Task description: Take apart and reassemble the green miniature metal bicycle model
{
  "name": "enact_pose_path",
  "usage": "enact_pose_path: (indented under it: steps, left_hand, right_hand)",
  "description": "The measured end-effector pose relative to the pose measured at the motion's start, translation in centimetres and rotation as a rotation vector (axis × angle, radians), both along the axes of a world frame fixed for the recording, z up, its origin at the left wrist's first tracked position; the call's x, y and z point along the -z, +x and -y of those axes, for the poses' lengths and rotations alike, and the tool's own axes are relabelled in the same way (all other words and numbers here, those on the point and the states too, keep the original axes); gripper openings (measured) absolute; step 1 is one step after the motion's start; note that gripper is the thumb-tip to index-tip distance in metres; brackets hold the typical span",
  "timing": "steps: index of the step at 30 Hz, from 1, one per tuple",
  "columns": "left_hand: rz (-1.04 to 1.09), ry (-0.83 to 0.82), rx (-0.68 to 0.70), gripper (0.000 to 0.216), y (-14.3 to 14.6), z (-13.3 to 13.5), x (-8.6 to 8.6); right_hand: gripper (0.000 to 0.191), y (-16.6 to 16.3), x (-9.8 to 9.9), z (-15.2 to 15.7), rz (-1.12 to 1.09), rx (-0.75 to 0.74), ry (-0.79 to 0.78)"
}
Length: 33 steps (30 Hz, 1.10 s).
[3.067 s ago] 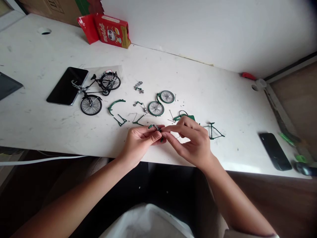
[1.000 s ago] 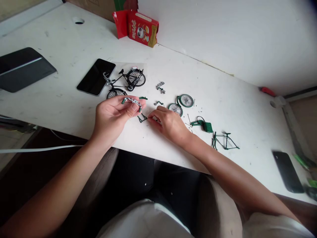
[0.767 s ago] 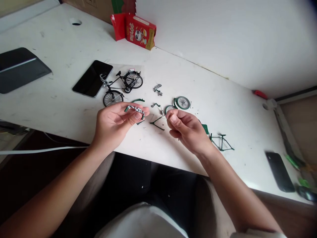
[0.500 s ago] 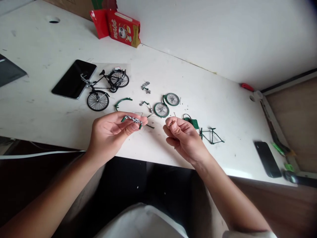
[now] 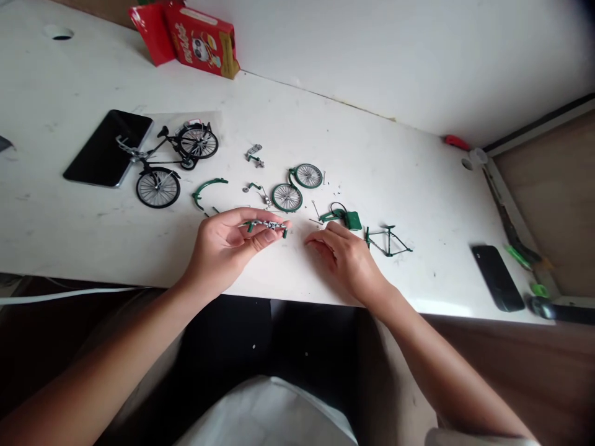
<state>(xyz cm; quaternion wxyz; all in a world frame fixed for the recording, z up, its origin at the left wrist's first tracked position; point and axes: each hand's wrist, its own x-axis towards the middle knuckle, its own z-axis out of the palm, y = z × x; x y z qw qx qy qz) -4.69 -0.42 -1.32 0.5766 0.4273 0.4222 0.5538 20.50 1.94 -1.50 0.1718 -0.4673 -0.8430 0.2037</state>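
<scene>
My left hand (image 5: 225,244) pinches a miniature bicycle handlebar (image 5: 269,225), silver with green grips, between thumb and fingers above the table. My right hand (image 5: 351,254) is turned palm down, its fingertips pressed together close to the tabletop; whatever they hold, if anything, is hidden. Just beyond it lie a green part with a small green box (image 5: 352,220) and a dark green bicycle frame (image 5: 388,240). Two small spoked wheels, a front one (image 5: 287,197) and a back one (image 5: 308,176), lie past my hands. A green curved mudguard (image 5: 199,192) is left of them, near loose crank parts (image 5: 255,156).
An assembled black model bicycle (image 5: 158,187) lies partly over a dark tablet (image 5: 100,155) on the left. A red box (image 5: 204,43) stands against the wall. On the right are a black phone (image 5: 497,279) and a red object (image 5: 457,142). The white table's (image 5: 279,285) front edge is near my forearms.
My right hand has turned palm down and lowered toward the tabletop. My left hand has shifted slightly right in view, still holding the handlebar. The view has moved a little.
</scene>
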Motion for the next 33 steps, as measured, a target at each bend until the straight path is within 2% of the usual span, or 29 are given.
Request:
enact_pose_path:
  steps: [3, 8, 10, 18, 22, 25, 27, 30, 33]
  left_hand:
    - [0.010, -0.017, -0.005, 0.024, 0.8, -0.6, 0.4]
    - [-0.018, -0.045, -0.016, 0.027, 1.3, -0.6, 0.8]
    - [-0.025, -0.067, -0.002, 0.027, 1.3, -0.4, 0.8]
    - [-0.147, -0.096, -0.004, 0.027, 1.1, 0.6, 0.3]
    - [-0.224, -0.072, -0.027, 0.026, 1.0, 1.0, 0.1]
    - [-0.240, -0.071, -0.032, 0.027, 1.1, 1.1, 0.1]
    - [-0.242, -0.081, -0.024, 0.027, 1.1, 1.1, 0.1]
    - [-0.244, -0.092, -0.004, 0.025, 1.2, 1.1, 0.1]
    - [-0.245, -0.090, 0.012, 0.025, 1.2, 1.1, 0.1]
  right_hand:
    - [0.027, 0.9, -0.5, 0.0, -0.050, -0.010, 0.037]
    - [0.021, 2.7, -1.5, 0.7, -0.016, 0.207, 0.147]
    - [0.019, 3.1, -1.6, 1.3, 0.010, 0.242, 0.149]
    - [0.026, 1.6, -1.3, 3.2, -0.005, 0.142, 0.114]
    - [0.029, 1.2, -1.2, 2.9, 0.054, 0.304, 0.167]
    - [0.023, 1.0, -1.1, 3.0, 0.106, 0.394, 0.123]
    - [0.017, 0.9, -1.2, 3.2, 0.089, 0.410, 0.054]
    - [0.017, 0.8, -1.3, 3.2, 0.087, 0.434, -0.015]
    - [0.018, 0.9, -1.4, 2.9, 0.221, 0.400, -0.032]
